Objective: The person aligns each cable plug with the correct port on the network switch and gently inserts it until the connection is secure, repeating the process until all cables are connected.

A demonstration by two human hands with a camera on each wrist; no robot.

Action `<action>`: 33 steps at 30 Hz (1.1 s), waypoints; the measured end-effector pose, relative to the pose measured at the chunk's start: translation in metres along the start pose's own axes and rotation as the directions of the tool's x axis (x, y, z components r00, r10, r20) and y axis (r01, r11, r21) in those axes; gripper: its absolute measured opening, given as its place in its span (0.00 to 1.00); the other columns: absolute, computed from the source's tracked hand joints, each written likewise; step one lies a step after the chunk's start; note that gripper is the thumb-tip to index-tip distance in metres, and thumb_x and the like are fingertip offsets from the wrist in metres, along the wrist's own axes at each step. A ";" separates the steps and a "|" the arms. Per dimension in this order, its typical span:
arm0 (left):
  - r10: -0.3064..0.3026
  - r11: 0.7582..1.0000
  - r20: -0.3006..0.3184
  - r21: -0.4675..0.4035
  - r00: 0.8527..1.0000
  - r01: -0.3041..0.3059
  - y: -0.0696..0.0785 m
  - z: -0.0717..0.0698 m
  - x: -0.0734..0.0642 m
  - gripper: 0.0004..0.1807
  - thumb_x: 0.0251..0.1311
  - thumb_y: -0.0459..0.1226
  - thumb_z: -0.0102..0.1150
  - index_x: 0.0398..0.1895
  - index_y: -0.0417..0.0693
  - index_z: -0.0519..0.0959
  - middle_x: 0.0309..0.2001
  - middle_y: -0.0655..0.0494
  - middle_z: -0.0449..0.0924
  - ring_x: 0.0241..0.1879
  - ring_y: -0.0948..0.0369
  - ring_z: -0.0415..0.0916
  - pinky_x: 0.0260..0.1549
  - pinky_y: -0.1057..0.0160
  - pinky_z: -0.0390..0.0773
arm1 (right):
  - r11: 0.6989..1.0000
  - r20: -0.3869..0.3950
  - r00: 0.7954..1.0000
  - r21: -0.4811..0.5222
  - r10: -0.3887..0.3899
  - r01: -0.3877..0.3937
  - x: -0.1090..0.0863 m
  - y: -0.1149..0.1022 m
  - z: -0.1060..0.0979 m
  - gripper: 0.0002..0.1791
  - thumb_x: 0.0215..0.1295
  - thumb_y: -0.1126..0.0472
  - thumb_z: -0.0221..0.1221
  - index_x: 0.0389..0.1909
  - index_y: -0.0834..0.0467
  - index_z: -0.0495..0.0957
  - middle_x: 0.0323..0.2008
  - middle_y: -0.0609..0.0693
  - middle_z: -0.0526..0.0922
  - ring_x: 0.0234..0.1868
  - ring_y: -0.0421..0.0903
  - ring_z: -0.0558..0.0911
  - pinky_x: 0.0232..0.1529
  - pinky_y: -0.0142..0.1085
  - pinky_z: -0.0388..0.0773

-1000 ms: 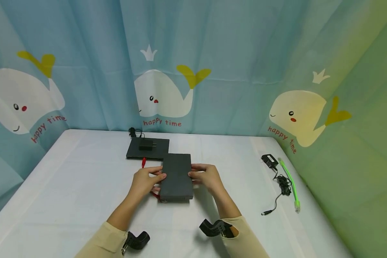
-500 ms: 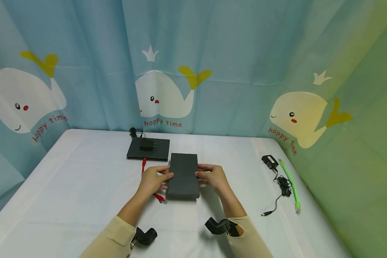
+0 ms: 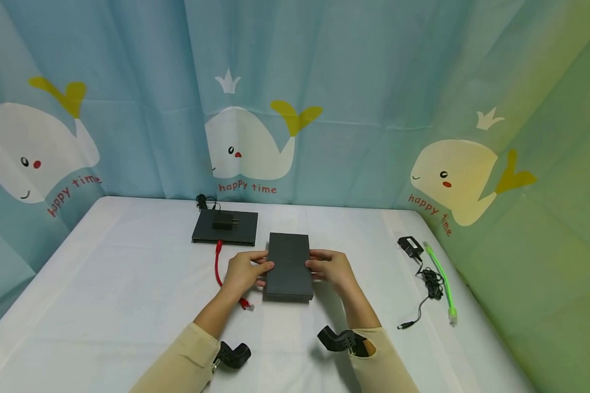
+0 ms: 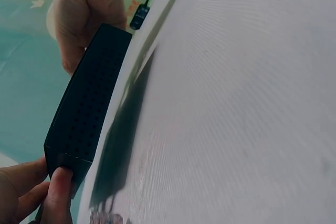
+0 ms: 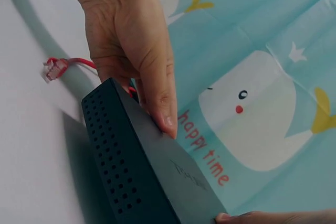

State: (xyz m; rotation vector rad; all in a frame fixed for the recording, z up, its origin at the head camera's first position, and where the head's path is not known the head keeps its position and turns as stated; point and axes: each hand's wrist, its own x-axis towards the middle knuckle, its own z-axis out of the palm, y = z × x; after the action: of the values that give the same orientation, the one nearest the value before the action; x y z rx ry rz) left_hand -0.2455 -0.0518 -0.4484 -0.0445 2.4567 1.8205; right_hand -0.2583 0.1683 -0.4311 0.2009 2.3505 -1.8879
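pinching opposite edges of a black box (image 3: 289, 267), the left hand (image 3: 242, 272) and right hand (image 3: 335, 269), both partly closed, hold it just above the white table (image 3: 103, 284), near a red cable (image 3: 217, 266).

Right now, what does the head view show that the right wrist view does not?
Only the head view shows the green cable, the black adapter with bundled cord and the flat black box at the back.
Only the right wrist view shows faint lettering on the dark grey rectangular box.
Both show that box, held by the left hand and right hand, the red cable and whale-print curtain.
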 end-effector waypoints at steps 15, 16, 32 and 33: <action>0.004 1.000 0.002 -0.009 1.000 -0.004 -0.001 0.013 0.009 0.22 0.60 0.35 0.67 0.59 0.43 0.80 0.46 0.44 0.84 0.22 0.56 0.85 0.22 0.64 0.85 | 0.999 -0.018 0.999 -0.013 0.029 -0.030 0.006 0.005 -0.009 0.22 0.61 0.73 0.64 0.57 0.71 0.77 0.52 0.67 0.82 0.36 0.42 0.85 0.40 0.39 0.86; 0.002 1.000 0.002 -0.008 1.000 -0.002 -0.001 0.014 0.009 0.22 0.60 0.35 0.67 0.59 0.43 0.80 0.46 0.44 0.84 0.22 0.57 0.85 0.22 0.64 0.85 | 0.999 -0.019 0.999 -0.027 0.029 -0.029 0.006 0.006 -0.009 0.22 0.61 0.72 0.64 0.57 0.71 0.77 0.52 0.67 0.82 0.37 0.42 0.85 0.40 0.40 0.86; 0.012 1.000 -0.012 0.020 1.000 -0.012 -0.008 0.015 0.010 0.21 0.60 0.35 0.68 0.58 0.43 0.81 0.43 0.47 0.85 0.21 0.60 0.83 0.21 0.66 0.84 | 0.996 -0.008 0.996 -0.010 0.089 -0.089 0.016 0.015 -0.010 0.22 0.61 0.70 0.65 0.57 0.70 0.78 0.46 0.61 0.85 0.32 0.40 0.84 0.37 0.36 0.86; 0.009 1.000 -0.012 0.021 1.000 -0.008 -0.008 0.015 0.010 0.21 0.60 0.35 0.68 0.58 0.44 0.81 0.44 0.47 0.85 0.22 0.61 0.83 0.21 0.66 0.84 | 0.996 -0.007 0.996 -0.013 0.091 -0.091 0.017 0.014 -0.010 0.22 0.61 0.69 0.65 0.57 0.69 0.78 0.46 0.61 0.85 0.33 0.40 0.84 0.37 0.35 0.86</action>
State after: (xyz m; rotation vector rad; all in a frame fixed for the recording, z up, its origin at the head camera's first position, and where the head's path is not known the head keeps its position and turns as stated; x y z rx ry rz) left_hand -0.2543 -0.0393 -0.4611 -0.0437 2.4874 1.8030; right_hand -0.2728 0.1818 -0.4457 0.3080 2.3151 -1.8322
